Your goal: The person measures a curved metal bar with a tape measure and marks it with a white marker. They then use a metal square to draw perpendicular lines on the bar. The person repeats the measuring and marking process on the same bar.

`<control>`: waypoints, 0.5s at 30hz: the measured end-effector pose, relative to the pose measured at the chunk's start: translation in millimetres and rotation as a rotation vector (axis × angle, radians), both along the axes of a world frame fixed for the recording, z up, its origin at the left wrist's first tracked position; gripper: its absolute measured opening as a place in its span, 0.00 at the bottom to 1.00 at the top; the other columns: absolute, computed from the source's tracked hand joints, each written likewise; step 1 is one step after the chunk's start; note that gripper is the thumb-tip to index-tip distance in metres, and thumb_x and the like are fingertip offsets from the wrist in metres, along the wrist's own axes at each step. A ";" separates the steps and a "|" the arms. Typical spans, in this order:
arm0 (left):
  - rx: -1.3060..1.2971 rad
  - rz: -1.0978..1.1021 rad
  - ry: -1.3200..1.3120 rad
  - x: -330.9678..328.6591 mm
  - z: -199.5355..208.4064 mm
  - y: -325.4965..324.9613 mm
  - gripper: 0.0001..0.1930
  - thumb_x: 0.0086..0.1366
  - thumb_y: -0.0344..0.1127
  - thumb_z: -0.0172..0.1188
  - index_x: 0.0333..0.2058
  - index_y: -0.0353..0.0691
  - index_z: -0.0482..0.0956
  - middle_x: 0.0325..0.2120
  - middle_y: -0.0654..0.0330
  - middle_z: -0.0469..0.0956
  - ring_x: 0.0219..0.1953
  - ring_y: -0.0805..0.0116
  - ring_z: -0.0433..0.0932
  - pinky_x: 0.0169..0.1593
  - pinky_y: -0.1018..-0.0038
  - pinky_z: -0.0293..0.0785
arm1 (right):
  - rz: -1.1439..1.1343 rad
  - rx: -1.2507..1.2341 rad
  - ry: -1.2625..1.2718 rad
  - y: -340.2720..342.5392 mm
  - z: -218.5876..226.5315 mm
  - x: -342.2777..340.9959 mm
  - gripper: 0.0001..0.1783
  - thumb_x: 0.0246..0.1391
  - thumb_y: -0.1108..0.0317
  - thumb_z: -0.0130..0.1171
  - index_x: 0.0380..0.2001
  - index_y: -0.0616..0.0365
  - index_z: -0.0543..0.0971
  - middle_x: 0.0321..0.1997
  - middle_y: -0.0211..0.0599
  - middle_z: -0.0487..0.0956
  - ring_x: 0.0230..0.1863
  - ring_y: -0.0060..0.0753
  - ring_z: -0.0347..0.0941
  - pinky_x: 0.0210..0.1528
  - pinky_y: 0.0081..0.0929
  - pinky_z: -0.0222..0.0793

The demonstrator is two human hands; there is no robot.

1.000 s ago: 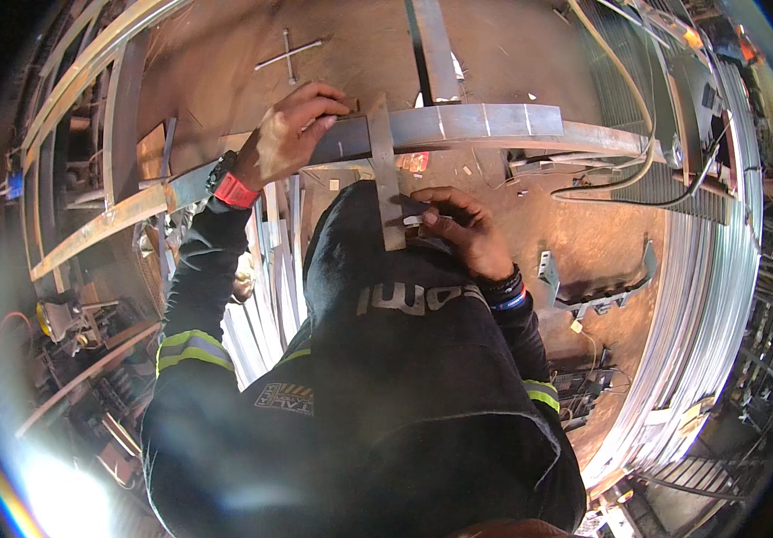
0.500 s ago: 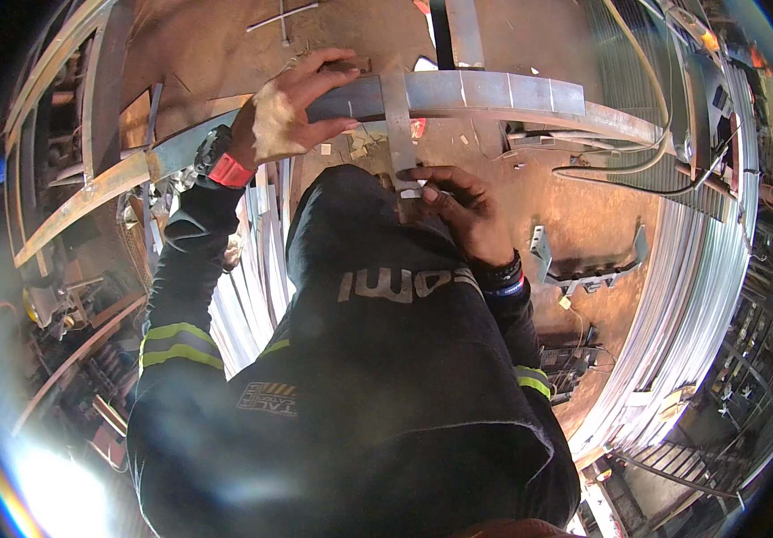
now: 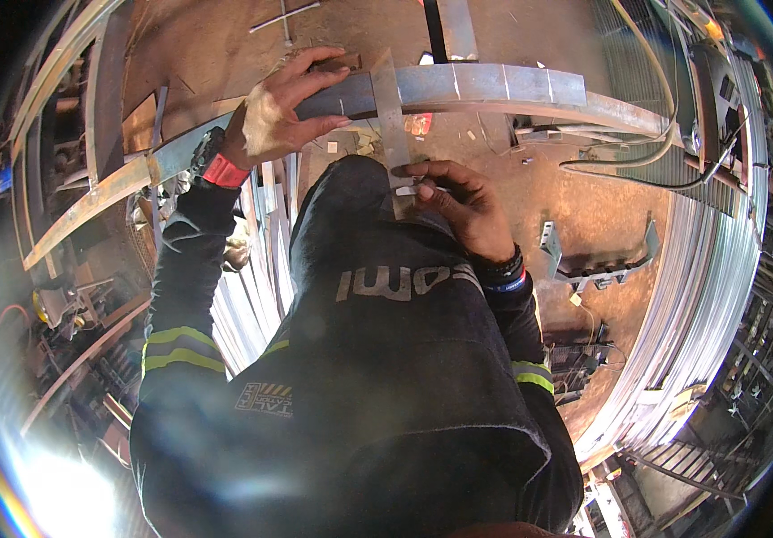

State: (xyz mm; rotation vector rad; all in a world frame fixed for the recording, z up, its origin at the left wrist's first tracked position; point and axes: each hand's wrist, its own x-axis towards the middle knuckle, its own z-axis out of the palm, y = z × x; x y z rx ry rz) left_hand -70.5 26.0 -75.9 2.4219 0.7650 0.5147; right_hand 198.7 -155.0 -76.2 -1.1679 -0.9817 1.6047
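Note:
A long grey metal bar (image 3: 494,88) with light chalk marks across it runs over the workspace. My left hand (image 3: 283,112) lies on the bar with its fingers spread over its top. A flat steel square (image 3: 389,117) lies across the bar and hangs down toward me. My right hand (image 3: 458,202) pinches the square's lower end together with a small white marking piece (image 3: 407,189). Black sleeves with yellow reflective bands cover both arms, and a red band sits at my left wrist.
A grey metal bracket (image 3: 597,255) lies on the rusty floor at the right. Cables (image 3: 638,161) loop near a stack of long bright metal strips (image 3: 718,296). More bars and scrap (image 3: 91,206) pile up at the left. Pale strips (image 3: 256,269) lie under my left arm.
The view has shifted, so the bar and both hands sit higher in the picture. My left hand has opened from a grip to spread fingers on the bar. My right hand stays on the square.

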 end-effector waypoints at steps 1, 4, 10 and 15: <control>-0.003 0.006 0.001 1.2 1.4 -0.2 0.34 0.56 0.37 0.77 0.61 0.39 0.78 0.66 0.53 0.69 0.66 0.54 0.72 0.66 0.62 0.74 | 0.000 0.026 -0.031 0.6 0.3 0.4 0.13 0.69 0.72 0.60 0.53 0.64 0.82 0.52 0.37 0.85 0.46 0.23 0.80 0.50 0.25 0.78; 0.027 0.001 -0.016 0.3 0.8 1.0 0.34 0.55 0.38 0.78 0.60 0.40 0.79 0.65 0.53 0.69 0.66 0.54 0.73 0.65 0.62 0.75 | -0.079 0.090 -0.037 -1.9 -13.0 7.4 0.10 0.67 0.75 0.61 0.49 0.65 0.82 0.48 0.37 0.85 0.44 0.23 0.81 0.48 0.25 0.79; -0.008 0.017 -0.018 -0.4 -2.0 4.5 0.34 0.52 0.39 0.81 0.58 0.39 0.80 0.64 0.53 0.71 0.64 0.55 0.74 0.62 0.63 0.78 | -0.165 0.308 -0.259 39.9 10.7 25.8 0.09 0.63 0.80 0.63 0.47 0.66 0.83 0.39 0.34 0.85 0.39 0.23 0.82 0.44 0.24 0.78; 0.017 -0.004 -0.052 1.4 0.1 8.0 0.33 0.50 0.38 0.81 0.56 0.38 0.81 0.62 0.52 0.73 0.63 0.55 0.75 0.61 0.63 0.78 | -0.143 0.541 -0.405 87.5 10.5 27.7 0.11 0.63 0.80 0.63 0.48 0.63 0.82 0.38 0.35 0.85 0.38 0.23 0.83 0.41 0.24 0.79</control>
